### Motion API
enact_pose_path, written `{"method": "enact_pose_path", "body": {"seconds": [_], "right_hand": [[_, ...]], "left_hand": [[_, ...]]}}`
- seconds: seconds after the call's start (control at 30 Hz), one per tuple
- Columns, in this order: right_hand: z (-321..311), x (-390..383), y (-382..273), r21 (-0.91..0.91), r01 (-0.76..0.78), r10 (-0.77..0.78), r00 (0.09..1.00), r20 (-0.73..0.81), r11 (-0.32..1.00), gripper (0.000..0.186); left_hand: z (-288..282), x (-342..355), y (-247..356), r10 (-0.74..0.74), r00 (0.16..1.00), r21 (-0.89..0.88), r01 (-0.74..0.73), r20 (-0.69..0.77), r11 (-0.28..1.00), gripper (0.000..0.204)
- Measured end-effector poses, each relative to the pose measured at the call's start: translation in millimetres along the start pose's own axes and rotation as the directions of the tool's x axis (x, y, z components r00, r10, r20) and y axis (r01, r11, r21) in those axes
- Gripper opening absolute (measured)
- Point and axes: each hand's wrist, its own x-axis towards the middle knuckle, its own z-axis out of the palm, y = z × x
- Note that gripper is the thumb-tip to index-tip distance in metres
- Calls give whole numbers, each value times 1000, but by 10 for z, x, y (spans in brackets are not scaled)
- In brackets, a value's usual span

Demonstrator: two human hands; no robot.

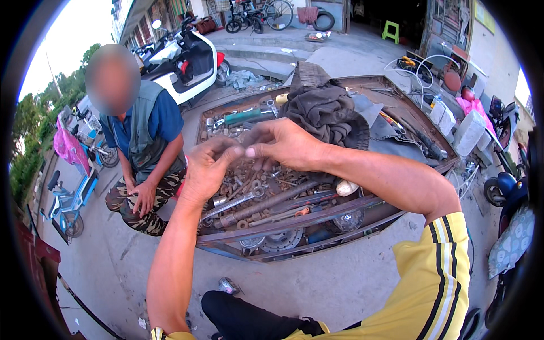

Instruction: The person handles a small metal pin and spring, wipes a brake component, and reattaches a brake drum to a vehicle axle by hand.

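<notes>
Yellow sleeve (pixel 430 277) nearest, left hand (pixel 205 165) and right hand (pixel 292 144) are close together, gripping something or not I cannot tell, maybe over the tray (pixel 317 216) so nothing gets lost.

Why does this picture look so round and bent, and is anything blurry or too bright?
In the head view, edges bow toward a dark round rim, as with a fisheye lens; there too, the sky is washed out, the doorway is very dark, the left hand and right hand look smeared at the fingers, and a blur covers the seated person's face.
</notes>
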Motion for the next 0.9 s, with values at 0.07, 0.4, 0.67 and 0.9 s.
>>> {"method": "enact_pose_path", "body": {"seconds": [0.07,0.4,0.67,0.9], "right_hand": [[-26,-19,-41,-95,12,-15,999,-30,995,26],[-337,31,-169,-763,9,-311,916,-252,646,23],[-360,48,-202,-823,-102,-235,932,-275,559,28],[-372,74,-143,-826,-15,-293,931,-216,563,31]], "left_hand": [[16,1,18,0,999,14,0,32,1000,23],[57,16,-148,171,976,450,-214,134,867,18],[93,38,-38,37,983,579,-136,180,804,19],[70,53,-133,96,979,476,-173,182,863,22]]}}
